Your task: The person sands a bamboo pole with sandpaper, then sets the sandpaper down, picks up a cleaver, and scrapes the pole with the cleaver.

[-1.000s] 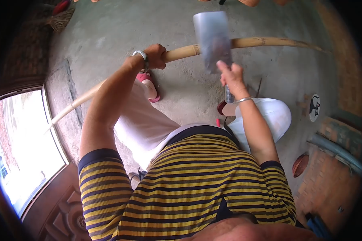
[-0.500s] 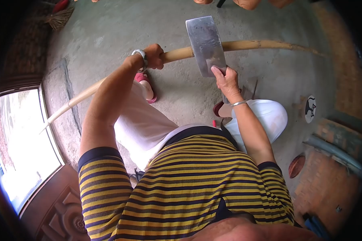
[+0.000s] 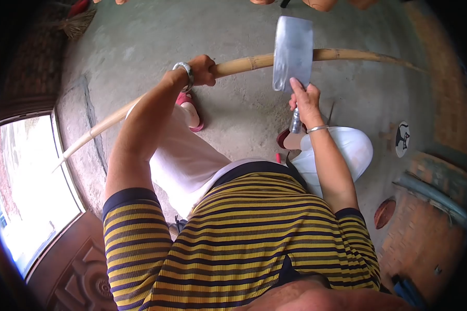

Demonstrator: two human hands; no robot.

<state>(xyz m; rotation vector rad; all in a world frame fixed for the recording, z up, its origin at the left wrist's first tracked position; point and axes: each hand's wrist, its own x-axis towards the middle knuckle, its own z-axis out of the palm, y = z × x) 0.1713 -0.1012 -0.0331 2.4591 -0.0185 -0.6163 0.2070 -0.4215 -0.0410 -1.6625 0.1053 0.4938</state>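
Note:
A long, curved bamboo pole runs across the view, from the bright doorway at the left to the far right. My left hand is closed around its middle, with a pale bangle at the wrist. In my right hand is the handle of a broad metal cleaver, one finger stretched along the lower part of the blade. The blade overlaps the pole to the right of my left hand; whether they touch I cannot tell. A thin silver bracelet circles my right wrist.
Grey concrete floor lies below, with my feet in red shoes on it. A straw broom stands at the upper left. A carved wooden door is at the lower left, a brown oval object at the right.
The cleaver and my right hand have moved right along the pole since half a second ago, and the blade has tilted differently. My left hand has stayed nearly still on the pole.

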